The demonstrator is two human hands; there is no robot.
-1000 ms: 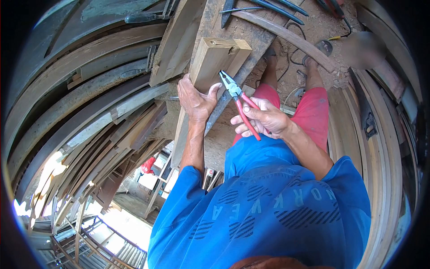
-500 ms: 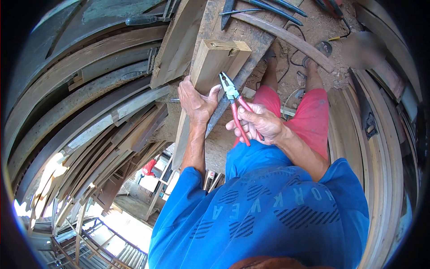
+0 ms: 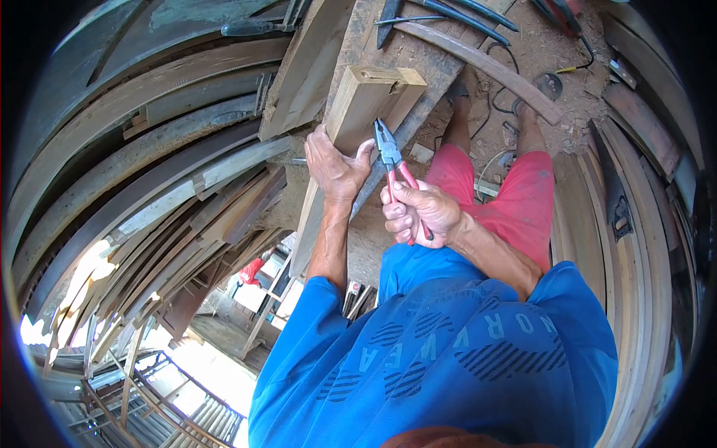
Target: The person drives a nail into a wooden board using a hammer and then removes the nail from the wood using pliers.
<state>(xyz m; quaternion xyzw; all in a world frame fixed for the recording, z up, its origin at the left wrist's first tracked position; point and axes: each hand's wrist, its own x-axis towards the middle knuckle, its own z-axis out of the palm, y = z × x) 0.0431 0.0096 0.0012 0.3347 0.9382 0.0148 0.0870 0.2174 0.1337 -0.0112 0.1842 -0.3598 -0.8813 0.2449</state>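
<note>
My left hand (image 3: 337,166) grips the near end of a thick wooden block (image 3: 366,104), its fingers over the left edge and its thumb on the near side. A notch or split shows in the block's top end. In my right hand (image 3: 426,213) is a pair of combination pliers (image 3: 388,145) with red handles, the fingers closed round both handles. The jaws are together and point at the block's side, close to my left thumb. Whether the tips touch the wood or pinch something small, I cannot tell.
The block rests on a worn workbench (image 3: 441,67). A curved wooden strip (image 3: 485,67) and dark metal tools (image 3: 467,21) lie at its far end. Stacked boards (image 3: 187,194) crowd the left, and more planks (image 3: 635,299) stand at the right. A cable (image 3: 515,71) trails over the dusty floor.
The fingers of my right hand have closed round the pliers' handles, bringing the spread handles and the jaws together. My left hand keeps its place on the block. The view has shifted slightly.
</note>
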